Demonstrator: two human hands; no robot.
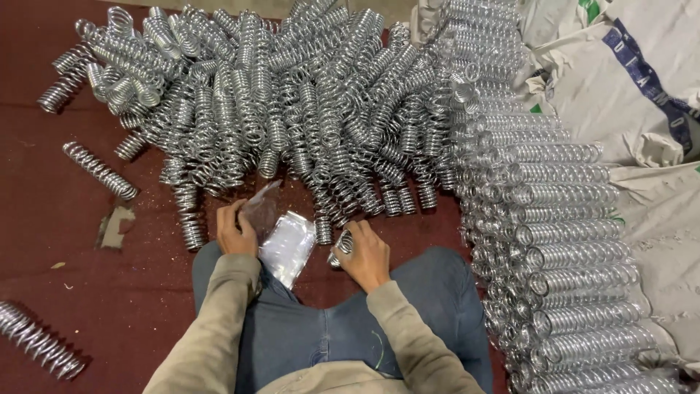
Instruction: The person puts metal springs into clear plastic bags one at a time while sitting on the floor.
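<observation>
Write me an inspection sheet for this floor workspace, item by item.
Surface: dark red floor mat, with a torn patch at the left.
Job's things: clear plastic bags lying on the person's lap; one metal spring in the right hand.
Clutter: big loose heap of springs ahead; stray springs on the mat at the left.
Grippers: left hand pinches a clear bag; right hand is closed around the spring.
Cables: nothing seen.
Surroundings: bagged springs stacked in rows at the right; white sacks behind them.
</observation>
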